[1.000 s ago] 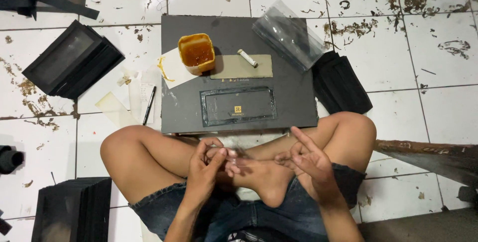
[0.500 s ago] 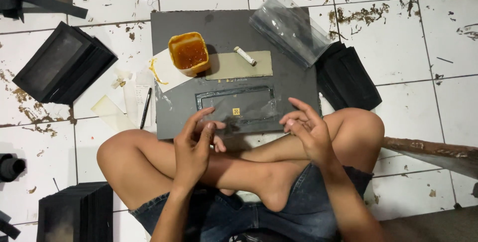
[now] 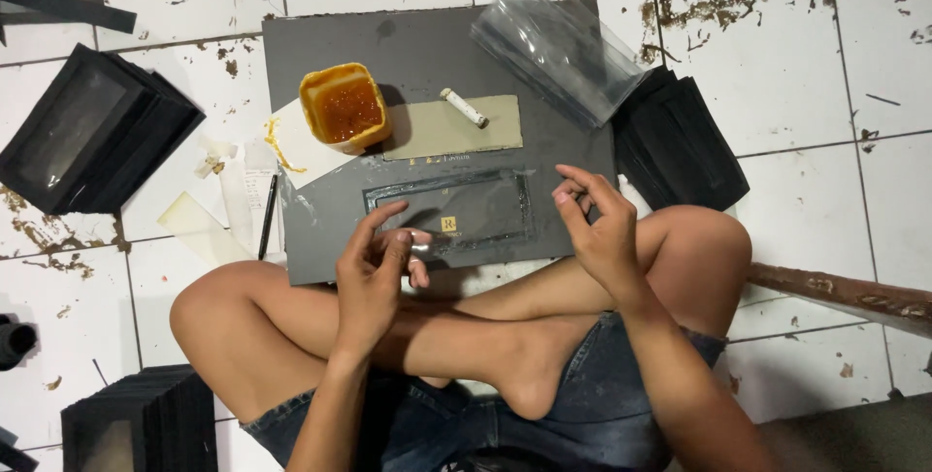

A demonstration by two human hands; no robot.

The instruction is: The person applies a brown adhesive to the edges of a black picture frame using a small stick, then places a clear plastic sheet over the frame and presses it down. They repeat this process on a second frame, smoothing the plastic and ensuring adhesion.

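Note:
I sit cross-legged on a tiled floor with a grey board in front of my knees. On its near part lies a clear film sheet over a dark panel with a small gold mark. My left hand pinches the film's near left corner with its fingertips. My right hand pinches at the film's right end, the other fingers spread. An orange tub of glue stands on the board's left. Beside it lie a tan card strip and a small white stick.
A clear plastic bag lies on the board's far right corner, next to a stack of black pieces. Black window boxes sit at the left, another black stack by my left knee. A pen and paper strips lie left of the board.
Both hands rose from my foot and lap to the board, carrying the clear film forward. It now lies over the dark panel.

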